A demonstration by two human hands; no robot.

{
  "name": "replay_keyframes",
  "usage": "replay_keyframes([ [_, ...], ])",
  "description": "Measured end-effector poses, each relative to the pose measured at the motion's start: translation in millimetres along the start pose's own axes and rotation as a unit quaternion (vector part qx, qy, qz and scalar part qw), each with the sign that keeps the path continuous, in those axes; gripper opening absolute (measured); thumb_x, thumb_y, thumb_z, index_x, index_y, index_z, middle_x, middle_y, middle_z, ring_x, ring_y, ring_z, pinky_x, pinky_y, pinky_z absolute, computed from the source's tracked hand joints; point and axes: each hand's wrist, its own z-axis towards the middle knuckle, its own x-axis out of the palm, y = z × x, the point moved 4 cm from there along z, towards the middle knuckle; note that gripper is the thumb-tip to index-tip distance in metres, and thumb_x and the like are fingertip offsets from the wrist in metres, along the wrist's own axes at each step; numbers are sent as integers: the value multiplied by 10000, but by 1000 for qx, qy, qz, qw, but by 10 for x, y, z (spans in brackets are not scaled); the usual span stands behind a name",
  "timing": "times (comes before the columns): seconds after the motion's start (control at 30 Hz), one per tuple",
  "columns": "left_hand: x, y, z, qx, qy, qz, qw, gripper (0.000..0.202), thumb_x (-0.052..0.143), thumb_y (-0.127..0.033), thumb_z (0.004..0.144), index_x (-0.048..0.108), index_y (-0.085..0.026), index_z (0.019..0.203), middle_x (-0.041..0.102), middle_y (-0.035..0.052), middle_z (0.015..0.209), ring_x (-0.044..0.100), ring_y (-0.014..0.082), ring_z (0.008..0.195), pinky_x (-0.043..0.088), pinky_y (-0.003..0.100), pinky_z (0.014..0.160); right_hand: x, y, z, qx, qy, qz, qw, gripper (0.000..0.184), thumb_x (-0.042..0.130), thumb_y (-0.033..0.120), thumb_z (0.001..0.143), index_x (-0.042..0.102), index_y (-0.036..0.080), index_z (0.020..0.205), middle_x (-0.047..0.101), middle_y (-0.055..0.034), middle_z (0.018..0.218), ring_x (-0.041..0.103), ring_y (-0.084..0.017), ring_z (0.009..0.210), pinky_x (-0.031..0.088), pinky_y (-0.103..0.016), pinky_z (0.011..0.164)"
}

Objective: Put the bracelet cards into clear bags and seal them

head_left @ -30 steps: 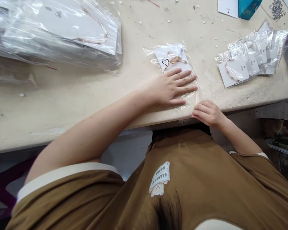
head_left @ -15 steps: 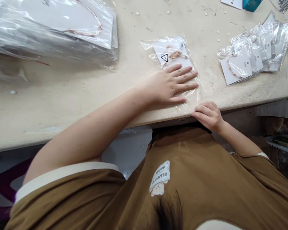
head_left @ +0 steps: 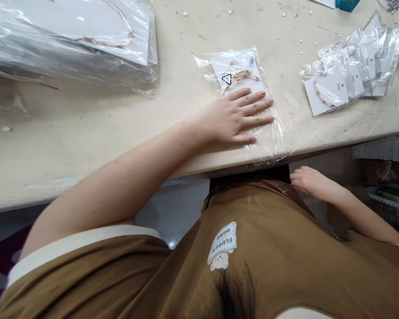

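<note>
My left hand point(head_left: 239, 116) lies flat with its fingers spread, palm down on a clear plastic bag point(head_left: 269, 133). Inside the bag is a white card point(head_left: 219, 66) with a gold-coloured beaded bracelet point(head_left: 242, 74); the hand covers the card's lower part. The bag's flap reaches to the table's front edge. Off that edge, in front of the brown shirt, my right hand point(head_left: 307, 180) is in the air with its fingers curled together, apart from the bag. Whatever its fingertips hold, if anything, is too small to make out.
Several bagged bracelet cards point(head_left: 326, 93) overlap at the right of the table. A large plastic bag point(head_left: 133, 77) with white cards fills the upper left. Small white dots point(head_left: 229, 12) are scattered on the tabletop. A teal object point(head_left: 347, 4) stands at the top edge.
My right hand has left the bag's flap and moved right and down, off the table edge. The flap's end now lies loose. My left hand stays on the bag.
</note>
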Motion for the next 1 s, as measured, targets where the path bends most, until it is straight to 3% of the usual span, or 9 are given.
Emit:
replay_keyframes([
  [0.07,-14,1,-2,1,-6,-10,1000,627,320,-605,1032,298,-322,1591,122,-44,1713,164,293,1586,132,546,1295,337,-385,-255,188,106,129,968,184,647,86,802,684,193,656,730,-47,778,672,-188,776,509,-315,791],
  [0.23,-136,-124,-42,32,-25,53,998,660,396,-641,1010,317,-325,1585,224,35,1705,221,337,1565,84,646,1274,846,-1180,-582,401,93,157,898,355,522,154,885,737,140,1167,778,-163,1044,739,-208,859,568,-301,794],
  [0.33,-196,-288,-118,29,-30,65,997,468,470,-607,1006,602,-319,1351,599,15,1443,571,286,1324,378,537,1209,980,-1359,-667,497,55,109,859,521,583,235,887,593,91,1388,668,-289,1294,689,-335,1145,539,-457,957],
  [0.43,-190,-568,-225,80,-82,76,991,278,525,-490,1023,709,-291,1084,731,-3,1093,707,192,962,590,363,941,1030,-1342,-651,524,23,78,848,528,617,250,866,607,98,1371,583,-292,1422,573,-383,1320,477,-507,1053],
  [0.63,98,-978,-366,100,-169,171,965,217,562,-136,973,732,-264,1020,763,14,989,732,175,880,632,314,781,726,-1124,-336,461,-43,87,882,372,492,309,946,747,129,1150,730,-204,1192,667,-309,1125,526,-392,932],
  [0.73,180,-1032,-437,88,-222,181,954,169,593,-154,957,735,-236,997,783,31,986,761,194,903,657,324,814,425,-808,-163,326,-51,176,928,285,609,426,917,786,204,935,783,-75,919,712,-209,838,536,-293,745],
  [0.83,171,-1068,-542,103,-291,193,931,123,616,-149,944,723,-209,957,798,38,1001,778,195,914,666,309,842,-32,-422,-57,131,-221,163,953,317,693,471,899,703,206,726,676,-5,631,579,-131,558,440,-278,582],
  [0.93,161,-1075,-635,112,-320,173,925,109,622,-133,940,714,-188,956,800,56,1026,778,210,966,664,315,888,-385,-143,5,20,-423,-17,906,298,795,415,840,614,227,697,622,16,628,536,-135,593,397,-311,613],
  [1.0,171,-1053,-684,104,-319,135,932,126,621,-130,946,711,-199,999,795,52,1067,760,216,1041,648,325,945,-474,-48,115,-21,-466,-87,880,185,814,380,827,667,271,853,676,4,796,605,-170,761,432,-337,717],
])
